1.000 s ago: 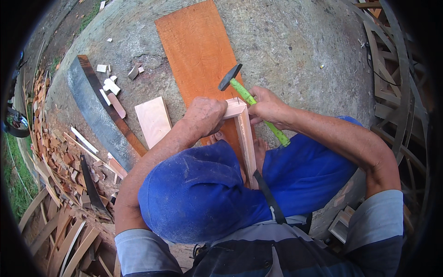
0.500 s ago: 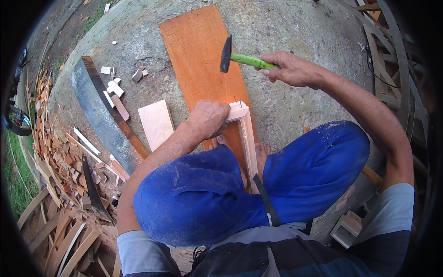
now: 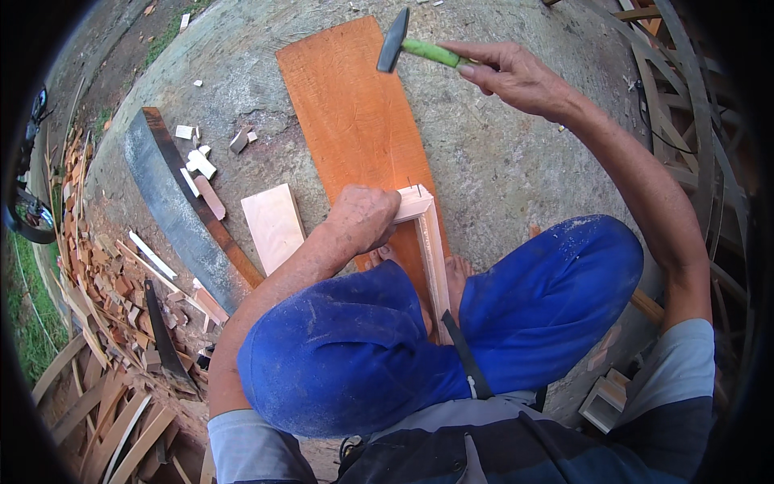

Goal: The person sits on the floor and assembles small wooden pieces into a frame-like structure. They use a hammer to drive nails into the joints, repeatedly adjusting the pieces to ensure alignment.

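Observation:
My right hand [image 3: 520,77] is closed around the green handle of a hammer [image 3: 393,40], raised above the far part of an orange-brown board [image 3: 347,97]. My left hand [image 3: 360,216] grips the short top piece of a pale wooden frame [image 3: 433,258], whose long side runs back between my legs. Thin nails [image 3: 419,190] stick up from the frame's corner, just right of my left fist. The hammer head is well apart from them. My bare feet [image 3: 458,274] are on either side of the frame's long piece, on or beside the board.
Left of the board lie a pale wood block [image 3: 272,226], a curved plank [image 3: 181,194] and white offcuts [image 3: 201,164]. A handsaw [image 3: 165,339] rests by a scrap pile [image 3: 105,298]. Curved wooden pieces [image 3: 685,97] stand at the right; a small wooden box [image 3: 603,403] is near my right elbow.
My right hand has lifted the hammer up and away from the frame's corner. My left hand keeps its hold on the frame; the view has shifted slightly.

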A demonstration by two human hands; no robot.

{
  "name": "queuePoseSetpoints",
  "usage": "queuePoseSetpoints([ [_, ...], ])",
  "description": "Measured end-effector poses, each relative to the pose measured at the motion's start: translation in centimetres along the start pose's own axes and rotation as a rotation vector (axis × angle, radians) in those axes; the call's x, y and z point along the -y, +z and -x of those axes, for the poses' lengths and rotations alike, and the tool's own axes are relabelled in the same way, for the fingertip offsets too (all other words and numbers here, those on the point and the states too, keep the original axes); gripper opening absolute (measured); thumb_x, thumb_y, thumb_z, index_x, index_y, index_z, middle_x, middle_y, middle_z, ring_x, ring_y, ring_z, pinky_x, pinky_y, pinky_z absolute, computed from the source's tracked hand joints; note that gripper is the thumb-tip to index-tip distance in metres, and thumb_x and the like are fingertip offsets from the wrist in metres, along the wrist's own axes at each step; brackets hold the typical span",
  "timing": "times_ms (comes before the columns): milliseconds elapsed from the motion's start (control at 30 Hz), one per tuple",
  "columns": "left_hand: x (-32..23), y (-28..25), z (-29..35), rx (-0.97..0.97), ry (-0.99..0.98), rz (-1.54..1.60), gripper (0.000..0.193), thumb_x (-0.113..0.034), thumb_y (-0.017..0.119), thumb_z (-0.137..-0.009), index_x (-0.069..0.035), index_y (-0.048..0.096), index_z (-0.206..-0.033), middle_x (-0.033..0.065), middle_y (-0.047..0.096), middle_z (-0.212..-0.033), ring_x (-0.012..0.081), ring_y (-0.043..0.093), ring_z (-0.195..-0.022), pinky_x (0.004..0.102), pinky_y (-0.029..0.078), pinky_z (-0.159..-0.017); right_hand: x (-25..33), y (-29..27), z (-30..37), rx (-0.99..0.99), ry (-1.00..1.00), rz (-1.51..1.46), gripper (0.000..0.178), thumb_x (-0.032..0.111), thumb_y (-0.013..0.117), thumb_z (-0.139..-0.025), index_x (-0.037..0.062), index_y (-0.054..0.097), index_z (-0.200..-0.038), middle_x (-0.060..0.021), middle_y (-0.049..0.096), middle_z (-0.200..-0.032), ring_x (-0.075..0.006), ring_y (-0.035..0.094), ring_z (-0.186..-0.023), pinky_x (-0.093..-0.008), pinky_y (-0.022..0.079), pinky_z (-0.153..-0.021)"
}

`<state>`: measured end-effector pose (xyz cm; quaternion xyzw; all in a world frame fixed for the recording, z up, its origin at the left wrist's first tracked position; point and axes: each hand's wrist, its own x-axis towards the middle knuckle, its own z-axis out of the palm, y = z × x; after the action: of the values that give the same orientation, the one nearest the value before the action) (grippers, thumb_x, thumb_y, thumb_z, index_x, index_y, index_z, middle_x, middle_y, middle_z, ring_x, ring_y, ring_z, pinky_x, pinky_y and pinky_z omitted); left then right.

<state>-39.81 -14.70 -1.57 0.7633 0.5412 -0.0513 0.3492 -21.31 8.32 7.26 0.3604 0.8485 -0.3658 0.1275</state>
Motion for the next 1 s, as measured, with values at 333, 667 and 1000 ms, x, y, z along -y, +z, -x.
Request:
queuePoseSetpoints([
  [333,-0.3,0.0,-0.1,0.039,-0.019,-0.002,0.021,-0.021,0.073,-0.086,-0.003,0.067,-0.095,0.0175,0.075,-0.084,0.0370,0.075,-0.083,0.0487,0.059,-0.074,-2.3,1.3,1.5,0.021,0.045,-0.043,0.044,0.023,0.062,-0.105,0.0234,0.061,-0.148,-0.0074,0.068,-0.076,-0.0179,0.064,-0.072,-0.0421,0.053,-0.070],
  [667,-0.4,-0.2,-0.1,0.051,-0.032,0.000,0.024,-0.023,0.074,-0.086,-0.004,0.067,-0.098,0.0174,0.075,-0.083,0.0370,0.075,-0.084,0.0483,0.059,-0.074,-0.2,3.2,2.1,0.174,0.164,-0.463,0.034,0.018,0.062,-0.101,-0.0008,0.059,-0.129,-0.0075,0.060,-0.079,-0.0141,0.059,-0.066,-0.0345,0.049,-0.051],
  [1000,-0.3,0.3,0.2,0.019,-0.032,-0.002,0.025,-0.027,0.073,-0.088,-0.006,0.065,-0.098,0.0164,0.074,-0.080,0.0377,0.075,-0.079,0.0492,0.059,-0.072,2.4,13.4,6.1,0.096,0.543,-0.823,0.032,0.011,0.076,-0.083,-0.0018,0.058,-0.106,-0.0119,0.063,-0.092,-0.0228,0.069,-0.083,-0.0354,0.057,-0.065],
])
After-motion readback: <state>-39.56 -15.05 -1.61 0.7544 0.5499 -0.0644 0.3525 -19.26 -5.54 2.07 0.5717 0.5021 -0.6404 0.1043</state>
